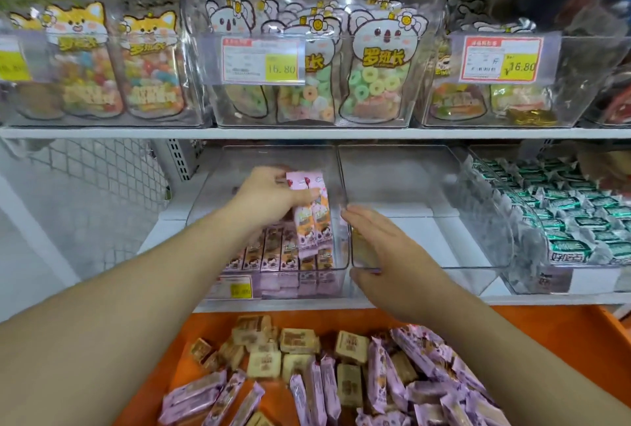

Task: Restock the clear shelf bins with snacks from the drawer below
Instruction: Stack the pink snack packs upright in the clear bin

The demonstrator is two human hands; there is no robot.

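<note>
Here my left hand is inside the clear bin on the lower shelf, fingers and thumb curled round a small bunch of pink bars — I count two wrappers facing me, held upright above the rows already standing in the bin. Those stocked bars stand on end along the front wall, purple and brown, packed side by side.

My right hand is just right of that bin, flat with the fingers straight and together, the palm against the front corner of the next bin. I can see a blurred yellowish shape through that wall near my palm; what it is I cannot tell. The hand holds nothing that I can make out.

Below the shelf the orange drawer lies open, with loose purple bars and beige squares scattered across it — the purple ones mostly to the right and front, the squares toward the middle.

To the right on the same shelf, a bin of green sweets is heaped full. On the upper shelf stand clear bins of candy pouches, with price tags clipped to their fronts.
</note>
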